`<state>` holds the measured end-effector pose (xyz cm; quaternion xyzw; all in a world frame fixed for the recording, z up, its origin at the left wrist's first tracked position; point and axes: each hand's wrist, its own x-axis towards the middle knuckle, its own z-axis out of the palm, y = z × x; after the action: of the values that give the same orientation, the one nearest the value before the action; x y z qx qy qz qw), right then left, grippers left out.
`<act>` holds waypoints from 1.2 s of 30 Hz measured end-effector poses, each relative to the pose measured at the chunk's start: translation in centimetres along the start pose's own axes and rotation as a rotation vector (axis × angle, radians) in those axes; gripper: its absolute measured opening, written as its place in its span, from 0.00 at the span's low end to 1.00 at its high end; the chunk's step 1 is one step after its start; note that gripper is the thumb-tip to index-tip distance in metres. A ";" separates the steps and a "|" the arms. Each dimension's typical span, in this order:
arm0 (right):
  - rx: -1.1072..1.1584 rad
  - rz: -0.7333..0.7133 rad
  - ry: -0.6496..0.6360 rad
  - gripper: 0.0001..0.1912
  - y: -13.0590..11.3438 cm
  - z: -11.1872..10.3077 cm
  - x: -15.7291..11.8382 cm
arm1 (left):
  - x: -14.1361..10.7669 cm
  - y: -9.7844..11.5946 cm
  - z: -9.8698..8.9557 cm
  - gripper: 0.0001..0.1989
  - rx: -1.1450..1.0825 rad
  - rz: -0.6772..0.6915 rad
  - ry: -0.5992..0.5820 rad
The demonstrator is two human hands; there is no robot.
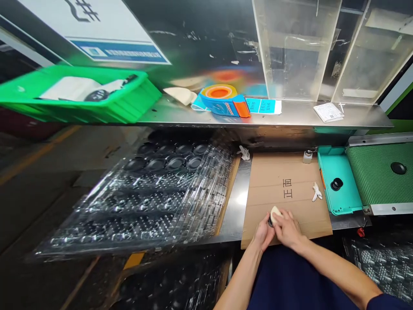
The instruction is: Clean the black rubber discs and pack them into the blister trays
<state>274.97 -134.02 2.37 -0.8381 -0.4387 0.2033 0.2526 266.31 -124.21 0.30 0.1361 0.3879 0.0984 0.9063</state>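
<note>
Low in the head view, both hands meet over the near edge of a cardboard sheet (267,185). Fingers of my left hand (263,234) are closed round a small black round part (270,221), mostly hidden by the fingers and the pad. A cream wedge-shaped pad (275,212) is gripped in my right hand (287,228), which presses it against the black part. Farther right on the cardboard lies a crumpled white scrap (316,192). A small bottle (307,156) stands at the sheet's far edge.
To the right are a teal tray (345,172) with a black part (336,184) and a green conveyor belt (380,172) carrying a black disc (399,168). Stacked clear plastic trays (135,202) stand left. Above, a shelf (290,118) holds a green bin (129,97) and tape dispenser (222,105).
</note>
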 end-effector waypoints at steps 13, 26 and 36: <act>0.336 0.090 0.007 0.36 1.6 -2.0 0.4 | 1.2 0.0 0.4 0.17 -0.137 0.025 0.021; -0.194 0.036 -0.160 0.18 -1.6 -2.2 2.2 | 1.4 -0.5 1.4 0.18 -0.051 0.022 -0.058; -0.134 0.071 -0.163 0.18 -0.3 -1.6 3.8 | 2.0 1.9 1.2 0.18 0.005 0.068 -0.007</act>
<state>277.71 -131.10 3.29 -0.8489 -0.4403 0.2499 0.1519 268.46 -122.08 0.34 0.1516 0.3799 0.1277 0.9035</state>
